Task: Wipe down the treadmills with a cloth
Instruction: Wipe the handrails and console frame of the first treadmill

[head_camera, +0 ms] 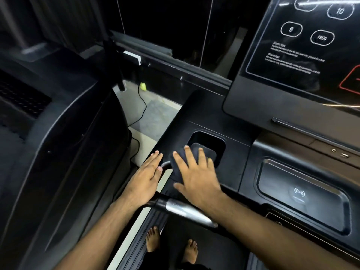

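Flat right hand (pixel 196 176) presses the soft, light cloth (pixel 176 170) at the console's (pixel 233 152) left edge, left hand (pixel 145 180) resting open beside it; the cloth is likely best held bunched under the palm.

Cup well (pixel 206 141) open ahead; handlebar (pixel 185 210) crosses below wrists.

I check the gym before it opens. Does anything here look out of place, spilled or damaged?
No damage or spill shows. Only a small yellow-green object lies on the floor left of the console, beside a loose black cable; what it is, I cannot tell.
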